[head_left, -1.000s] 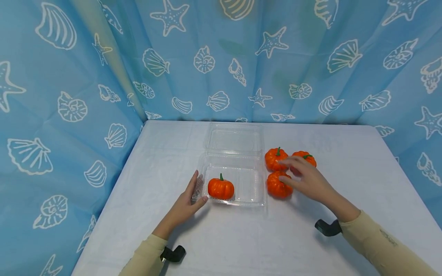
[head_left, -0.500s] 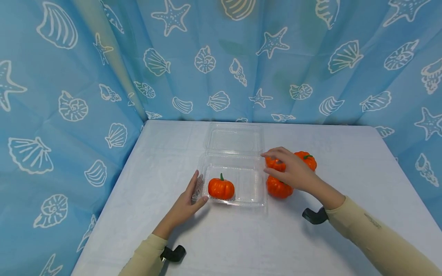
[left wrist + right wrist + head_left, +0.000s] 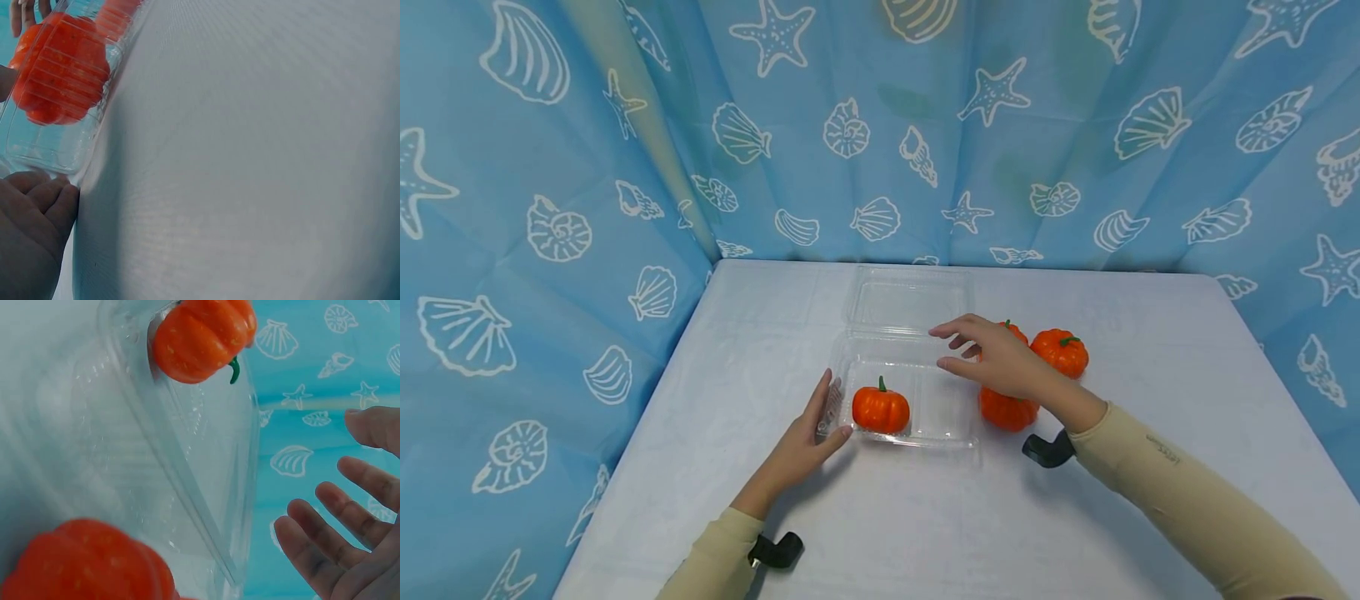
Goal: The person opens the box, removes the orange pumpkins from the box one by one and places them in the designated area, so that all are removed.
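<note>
A clear plastic clamshell box (image 3: 928, 417) lies with its lid folded back on the table. One small orange toy pumpkin (image 3: 880, 410) with a green stem sits in its front left part. My left hand (image 3: 795, 454) rests against the box's front left corner, fingers straight along the left side and thumb at the front. My right hand (image 3: 992, 354) hovers above the box's right edge, fingers spread loosely with nothing between them. Beneath and behind it are three more pumpkins: a front one (image 3: 1007, 412), a far right one (image 3: 1060, 353) and one mostly hidden by the hand.
The box lid (image 3: 910, 300) lies flat toward the back. A white cloth covers the table (image 3: 910, 533). Blue curtains (image 3: 850, 125) with shell and starfish prints hang along the back and sides. Each wrist carries a black camera mount.
My right hand has moved left from above the pumpkins on the right to over the box's right edge, carrying nothing. My left hand and the pumpkins have stayed put.
</note>
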A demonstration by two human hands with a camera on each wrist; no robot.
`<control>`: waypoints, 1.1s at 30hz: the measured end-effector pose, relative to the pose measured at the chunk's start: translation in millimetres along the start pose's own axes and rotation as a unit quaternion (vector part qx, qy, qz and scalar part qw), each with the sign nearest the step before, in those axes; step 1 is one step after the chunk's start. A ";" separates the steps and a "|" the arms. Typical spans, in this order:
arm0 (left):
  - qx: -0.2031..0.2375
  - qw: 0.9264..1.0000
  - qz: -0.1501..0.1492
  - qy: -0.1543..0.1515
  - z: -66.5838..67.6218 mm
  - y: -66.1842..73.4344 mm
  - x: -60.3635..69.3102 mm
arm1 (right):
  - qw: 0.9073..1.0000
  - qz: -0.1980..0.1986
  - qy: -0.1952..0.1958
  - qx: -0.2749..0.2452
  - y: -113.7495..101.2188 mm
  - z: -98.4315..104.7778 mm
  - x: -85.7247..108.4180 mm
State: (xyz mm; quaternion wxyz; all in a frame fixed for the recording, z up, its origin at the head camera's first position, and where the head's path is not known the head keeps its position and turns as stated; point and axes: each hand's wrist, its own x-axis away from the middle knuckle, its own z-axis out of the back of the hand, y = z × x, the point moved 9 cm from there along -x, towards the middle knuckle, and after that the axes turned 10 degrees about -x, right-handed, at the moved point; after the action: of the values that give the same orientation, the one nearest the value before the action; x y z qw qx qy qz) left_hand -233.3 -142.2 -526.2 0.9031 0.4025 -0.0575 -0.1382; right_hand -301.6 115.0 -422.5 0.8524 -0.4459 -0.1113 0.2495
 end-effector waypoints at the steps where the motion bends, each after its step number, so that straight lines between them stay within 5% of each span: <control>1: 0.000 1.000 0.000 0.000 0.2 0.0 0.1 | 1.000 0.006 -0.004 -0.004 -0.7 -3.1 -2.9; 16: 0.012 1.000 -0.005 0.000 0.7 0.2 0.8 | 0.996 -0.018 -0.081 -0.027 -6.7 -49.7 -35.5; 33: 0.008 1.000 -0.002 -0.003 0.7 1.2 0.8 | 0.979 -0.065 -0.179 -0.075 2.2 -93.0 -40.1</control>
State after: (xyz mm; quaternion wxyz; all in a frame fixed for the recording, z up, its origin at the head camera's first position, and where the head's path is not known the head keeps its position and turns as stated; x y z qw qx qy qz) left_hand -232.5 -142.2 -524.8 0.8994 0.4093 -0.0604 -0.1411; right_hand -298.1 29.5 -476.7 0.7972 -0.4488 -0.3089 0.2600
